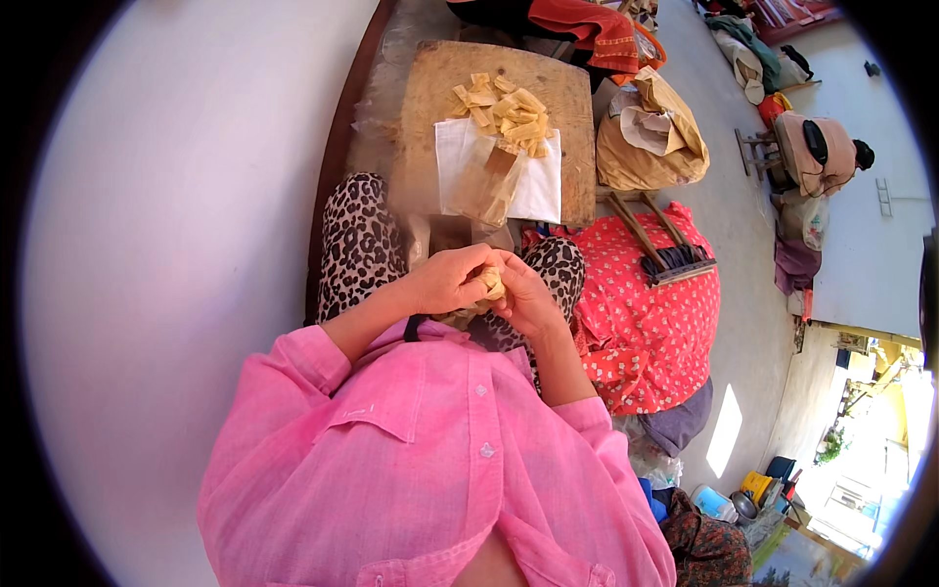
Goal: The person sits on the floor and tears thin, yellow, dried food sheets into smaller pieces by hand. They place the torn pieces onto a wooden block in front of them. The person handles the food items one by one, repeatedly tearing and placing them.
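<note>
In front of my pink shirt, both hands meet over my lap. My left hand and my right hand pinch a small folded pale-yellow strip between their fingertips. The fingers hide part of it. More pale-yellow material shows just below the hands. Beyond my knees stands a low wooden table. On it lies a loose pile of flat yellow strips, overlapping a white cloth. A clear plastic bag or box with something brown inside rests on the cloth, near the table's front edge.
A brown paper sack stands right of the table. An overturned wooden-legged stool lies on red floral cloth beside my right knee. A white wall runs along my left. Another person's red-clad leg is beyond the table.
</note>
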`<state>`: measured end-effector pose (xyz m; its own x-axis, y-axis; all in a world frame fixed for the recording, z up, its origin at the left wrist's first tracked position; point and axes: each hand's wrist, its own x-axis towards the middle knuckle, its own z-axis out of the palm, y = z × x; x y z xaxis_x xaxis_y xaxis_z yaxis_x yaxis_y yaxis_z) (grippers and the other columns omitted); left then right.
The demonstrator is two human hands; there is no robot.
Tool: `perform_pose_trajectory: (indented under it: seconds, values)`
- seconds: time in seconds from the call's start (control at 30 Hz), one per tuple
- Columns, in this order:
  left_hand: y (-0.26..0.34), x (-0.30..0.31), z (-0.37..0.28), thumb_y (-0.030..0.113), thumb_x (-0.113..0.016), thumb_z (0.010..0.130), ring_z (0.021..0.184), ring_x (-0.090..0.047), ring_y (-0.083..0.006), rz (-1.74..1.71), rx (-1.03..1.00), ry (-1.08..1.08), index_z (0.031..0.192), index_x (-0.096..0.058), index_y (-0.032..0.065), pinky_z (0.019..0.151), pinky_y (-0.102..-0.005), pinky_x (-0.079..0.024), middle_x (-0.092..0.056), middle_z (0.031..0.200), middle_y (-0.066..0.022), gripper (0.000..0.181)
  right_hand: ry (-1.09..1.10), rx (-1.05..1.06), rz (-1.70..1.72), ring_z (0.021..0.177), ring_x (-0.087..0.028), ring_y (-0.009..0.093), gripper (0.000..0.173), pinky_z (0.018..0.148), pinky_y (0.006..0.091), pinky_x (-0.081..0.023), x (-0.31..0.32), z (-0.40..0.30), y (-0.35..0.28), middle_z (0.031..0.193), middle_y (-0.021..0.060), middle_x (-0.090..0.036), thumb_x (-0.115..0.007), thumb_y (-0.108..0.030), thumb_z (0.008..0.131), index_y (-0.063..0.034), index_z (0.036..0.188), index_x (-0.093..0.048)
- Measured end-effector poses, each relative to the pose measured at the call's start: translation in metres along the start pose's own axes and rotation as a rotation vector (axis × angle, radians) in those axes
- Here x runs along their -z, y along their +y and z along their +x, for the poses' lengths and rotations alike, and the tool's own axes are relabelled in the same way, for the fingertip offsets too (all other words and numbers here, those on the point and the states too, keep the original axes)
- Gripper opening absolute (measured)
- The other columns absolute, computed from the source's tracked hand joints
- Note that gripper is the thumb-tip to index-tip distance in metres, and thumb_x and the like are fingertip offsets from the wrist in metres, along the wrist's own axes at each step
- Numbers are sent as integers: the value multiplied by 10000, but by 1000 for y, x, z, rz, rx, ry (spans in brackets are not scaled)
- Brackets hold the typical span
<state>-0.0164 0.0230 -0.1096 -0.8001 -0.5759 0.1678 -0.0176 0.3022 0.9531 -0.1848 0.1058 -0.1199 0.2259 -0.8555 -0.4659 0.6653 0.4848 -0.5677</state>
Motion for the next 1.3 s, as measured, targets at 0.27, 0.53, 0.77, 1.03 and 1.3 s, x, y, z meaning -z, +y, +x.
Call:
perform_pose_trajectory:
  seconds: [0.27, 0.53, 0.77, 1.03, 1.3]
  values:
    - [-2, 4, 3, 184, -589, 815, 693, -593, -304, 195, 236, -54, 871, -533, 22, 599, -375, -453, -590, 736, -155, 180, 363, 225, -910, 675, -551, 64, 224, 594, 190, -458, -14, 0, 9, 772, -13, -592, -609, -97, 840, -13, 1047, -592]
    - [-7, 4, 6, 173, -567, 840, 648, -589, -329, 393, 231, 119, 906, -538, 33, 583, -379, -458, -600, 722, -155, 158, 186, 534, -791, 878, -606, 155, 233, 708, 259, -493, -2, 6, 16, 1000, 22, -624, -557, -33, 836, -9, 1062, -612]
    - [-7, 1, -8, 207, -587, 857, 651, -594, -256, 155, 264, 67, 830, -579, 6, 575, -329, -450, -594, 737, -146, 202, 24, -7, -362, 675, -590, 98, 265, 569, 205, -476, 0, -5, -3, 820, 56, -638, -507, -200, 923, -21, 1107, -571]
    - [-8, -5, -13, 212, -593, 844, 623, -566, -258, 429, 47, 68, 798, -519, 15, 577, -341, -451, -563, 711, -107, 215, 153, 22, -691, 598, -577, 122, 288, 529, 237, -458, -11, -9, -15, 703, 62, -595, -426, -260, 946, -17, 1002, -570]
    - [6, -8, -19, 106, -545, 862, 546, -510, -61, -364, 419, 24, 732, -498, 20, 485, -232, -404, -566, 662, -15, 163, 841, 474, -1253, 670, -625, 342, 276, 599, 402, -463, 13, 6, -13, 741, 153, -647, -521, -336, 919, -70, 912, -593]
